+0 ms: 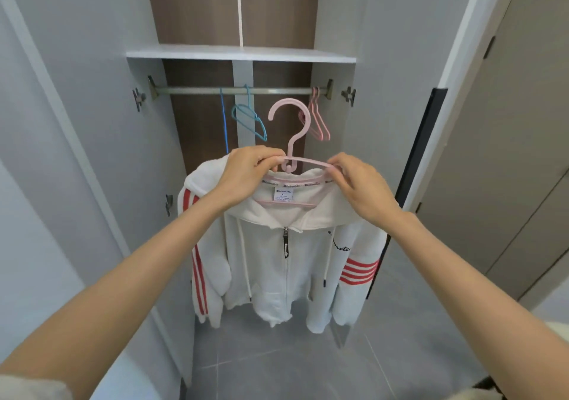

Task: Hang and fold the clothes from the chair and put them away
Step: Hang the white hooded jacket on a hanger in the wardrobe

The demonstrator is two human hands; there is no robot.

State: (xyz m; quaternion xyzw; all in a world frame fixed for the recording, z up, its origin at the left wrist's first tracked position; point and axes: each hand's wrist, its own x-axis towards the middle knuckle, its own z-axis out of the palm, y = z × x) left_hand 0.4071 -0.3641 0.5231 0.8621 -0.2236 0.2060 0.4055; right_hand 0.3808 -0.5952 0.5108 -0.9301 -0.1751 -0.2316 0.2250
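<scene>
The white zip hoodie (286,264) with red sleeve stripes hangs on a pink hanger (290,153) at the centre of the view, held up in front of the open wardrobe. Its hem is clear of the grey tiled floor (277,362). The left hand (249,171) has its fingers clenched around the hanger's shoulder just at 9 o'clock of the stem, bunching the collar. The right hand (360,184) has its fingers pinching the hanger's other arm at 3 o'clock. The hanger's hook is free and sits below the metal rail (200,91), which lies at 12 o'clock from it.

On the rail, a thin blue hanger (224,122) and teal hangers (249,119) hang at 10 o'clock of the hook. Spare pink hangers (318,119) hang at 2 o'clock, close beside the hook's curve. The stretch of rail straight above the hook is bare. A white shelf (240,54) spans the wardrobe just above the rail. The left door (77,122) stands open at 9 o'clock and the right door (385,91) at 3 o'clock, flanking both arms. The hoodie's XL label (283,195) shows inside the collar, and the zip pull (285,245) hangs at 6 o'clock of it.
</scene>
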